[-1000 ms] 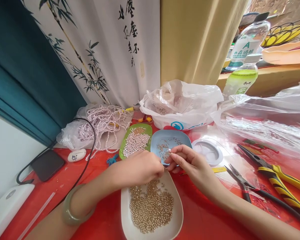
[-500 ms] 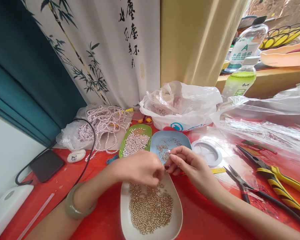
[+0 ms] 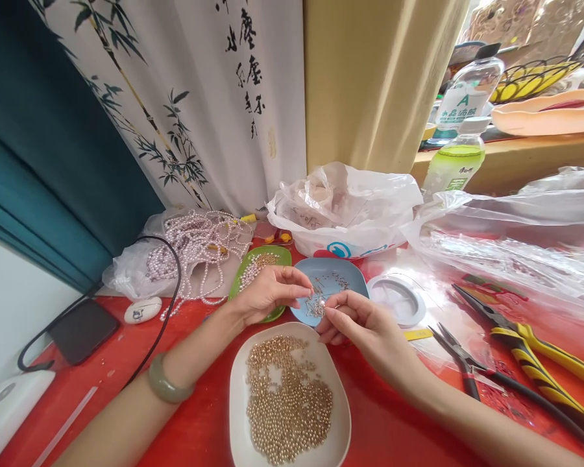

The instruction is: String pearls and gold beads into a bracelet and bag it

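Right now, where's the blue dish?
In the head view, the blue dish sits mid-table just beyond both hands, right of the green dish, left of the clear round lid, behind the white dish of gold beads.

Three dishes on the counter: white [image 3: 238,415], green [image 3: 282,254], blue [image 3: 350,275]. Two pliers [image 3: 540,344] [image 3: 462,363] at the right edge. Two bottles [image 3: 455,162] [image 3: 467,91] on the shelf.

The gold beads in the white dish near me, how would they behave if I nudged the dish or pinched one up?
The gold beads are small, round and loose, so they would probably roll and scatter if tipped out. The white dish is shallow with a low rim, so a hard nudge might spill some. Their shiny surface suggests slippery pinching.
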Available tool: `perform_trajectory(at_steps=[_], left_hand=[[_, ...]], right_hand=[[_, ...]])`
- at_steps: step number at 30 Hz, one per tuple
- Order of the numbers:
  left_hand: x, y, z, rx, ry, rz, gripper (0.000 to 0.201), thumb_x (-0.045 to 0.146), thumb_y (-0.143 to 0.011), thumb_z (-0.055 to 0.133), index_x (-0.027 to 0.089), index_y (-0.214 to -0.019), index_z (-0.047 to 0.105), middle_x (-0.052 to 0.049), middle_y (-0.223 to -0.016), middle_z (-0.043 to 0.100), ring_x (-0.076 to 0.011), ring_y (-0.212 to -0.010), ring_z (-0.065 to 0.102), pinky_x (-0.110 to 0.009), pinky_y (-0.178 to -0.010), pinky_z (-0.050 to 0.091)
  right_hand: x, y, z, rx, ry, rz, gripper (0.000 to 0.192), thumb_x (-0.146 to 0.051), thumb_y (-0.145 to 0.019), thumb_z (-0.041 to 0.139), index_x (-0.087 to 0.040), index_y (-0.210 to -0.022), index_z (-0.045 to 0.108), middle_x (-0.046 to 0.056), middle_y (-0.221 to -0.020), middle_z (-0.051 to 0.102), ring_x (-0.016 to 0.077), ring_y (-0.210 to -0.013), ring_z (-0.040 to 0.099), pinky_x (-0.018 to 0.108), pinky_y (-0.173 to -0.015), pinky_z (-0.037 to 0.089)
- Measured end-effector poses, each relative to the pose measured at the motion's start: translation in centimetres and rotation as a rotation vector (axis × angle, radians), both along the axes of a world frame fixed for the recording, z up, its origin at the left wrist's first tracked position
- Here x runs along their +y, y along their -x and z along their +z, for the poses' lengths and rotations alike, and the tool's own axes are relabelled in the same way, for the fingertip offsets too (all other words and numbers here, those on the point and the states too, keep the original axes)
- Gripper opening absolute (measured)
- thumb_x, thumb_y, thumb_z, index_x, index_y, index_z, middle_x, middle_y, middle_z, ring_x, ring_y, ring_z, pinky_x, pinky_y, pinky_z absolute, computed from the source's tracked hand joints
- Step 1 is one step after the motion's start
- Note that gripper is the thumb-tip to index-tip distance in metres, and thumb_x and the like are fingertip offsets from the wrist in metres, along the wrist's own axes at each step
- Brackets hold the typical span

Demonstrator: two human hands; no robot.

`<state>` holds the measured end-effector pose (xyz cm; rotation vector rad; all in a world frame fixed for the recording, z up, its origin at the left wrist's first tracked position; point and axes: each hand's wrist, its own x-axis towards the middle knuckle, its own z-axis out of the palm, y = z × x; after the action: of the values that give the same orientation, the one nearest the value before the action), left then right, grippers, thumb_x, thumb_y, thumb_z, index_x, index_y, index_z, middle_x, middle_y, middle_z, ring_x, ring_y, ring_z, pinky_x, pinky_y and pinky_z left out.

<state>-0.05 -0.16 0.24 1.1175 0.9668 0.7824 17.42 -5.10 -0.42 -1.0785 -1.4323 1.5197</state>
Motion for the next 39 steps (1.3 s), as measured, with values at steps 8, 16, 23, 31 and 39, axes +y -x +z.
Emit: perform_trajectory(at_steps=[8, 16, 23, 31, 39], left_hand=[[-0.38, -0.38, -0.18, -0.006, -0.028, -0.042, 0.012, 0.017, -0.057, 0.073, 0.012, -0.065, 0.066, -0.001, -0.064, 0.060, -0.0070, -0.056, 0.051, -0.017, -0.049, 0.041], [-0.27, -0.33, -0.44, 0.010, -0.049, -0.020, 0.009, 0.016, -0.057, 0.072, 0.014, -0.064, 0.067, 0.000, -0.064, 0.061, -0.0080, -0.058, 0.052, -0.019, -0.051, 0.042], [-0.32, -0.35, -0.40, 0.030, -0.069, 0.002, 0.007, 0.015, -0.057, 0.072, 0.015, -0.064, 0.068, 0.000, -0.065, 0.061, -0.0082, -0.059, 0.052, -0.019, -0.053, 0.043], [-0.37, -0.38, -0.23, 0.037, -0.085, -0.015, 0.008, 0.016, -0.057, 0.072, 0.015, -0.064, 0.069, -0.001, -0.065, 0.062, -0.0081, -0.059, 0.052, -0.018, -0.051, 0.042], [-0.44, -0.31, -0.41, 0.069, -0.132, -0.049, 0.012, 0.016, -0.058, 0.072, 0.015, -0.069, 0.068, -0.001, -0.068, 0.064, -0.0099, -0.064, 0.054, -0.022, -0.058, 0.042]], right_hand=[[0.04, -0.06, -0.15, 0.009, -0.002, 0.032, 0.014, -0.030, -0.080, 0.050, -0.018, -0.075, 0.049, 0.001, -0.061, 0.065, 0.0121, -0.057, 0.063, 0.024, -0.054, 0.048], [0.09, -0.07, -0.16, -0.049, -0.033, 0.043, 0.014, -0.030, -0.082, 0.048, -0.017, -0.076, 0.050, 0.003, -0.064, 0.065, 0.0126, -0.058, 0.063, 0.025, -0.055, 0.048], [0.05, -0.19, -0.24, -0.053, -0.038, 0.039, 0.013, -0.029, -0.082, 0.047, -0.017, -0.077, 0.049, 0.003, -0.064, 0.065, 0.0125, -0.058, 0.063, 0.025, -0.055, 0.048], [0.03, -0.10, -0.03, -0.064, -0.031, 0.026, 0.014, -0.031, -0.081, 0.049, -0.017, -0.076, 0.050, 0.003, -0.064, 0.065, 0.0122, -0.057, 0.062, 0.025, -0.055, 0.048], [-0.01, -0.21, -0.07, -0.059, -0.048, 0.033, 0.014, -0.031, -0.082, 0.048, -0.018, -0.077, 0.051, 0.003, -0.065, 0.065, 0.0127, -0.059, 0.063, 0.026, -0.056, 0.049]])
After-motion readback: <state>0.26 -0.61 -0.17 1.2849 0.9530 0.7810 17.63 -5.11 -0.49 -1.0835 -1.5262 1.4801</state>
